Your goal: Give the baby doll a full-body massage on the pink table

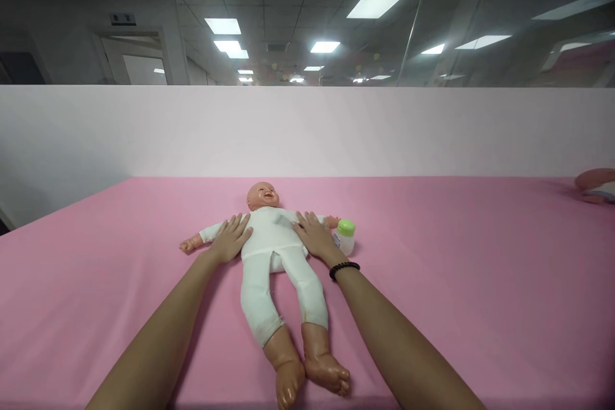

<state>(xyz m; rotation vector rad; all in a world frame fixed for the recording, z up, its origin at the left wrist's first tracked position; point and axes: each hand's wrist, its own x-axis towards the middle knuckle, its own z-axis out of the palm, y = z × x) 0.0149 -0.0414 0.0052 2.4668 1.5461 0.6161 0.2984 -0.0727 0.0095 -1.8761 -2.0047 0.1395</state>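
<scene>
A baby doll (275,230) with a white cloth body lies on its back on the pink-covered table (461,295), its head away from me and its bare feet towards me. My left hand (231,240) rests with fingers stretched out across the doll's arm and side, at the left of its chest. On the other side my right hand (314,237) lies flat over the doll's other arm and shoulder, a black coiled band around its wrist. Close beside my right hand stands a small clear bottle (345,238) with a green cap.
A low white wall (307,131) runs along the table's back edge, with a glass pane (298,32) above it reflecting ceiling lights. At the far right edge, part of another doll-like figure (596,186) lies on the pink cover.
</scene>
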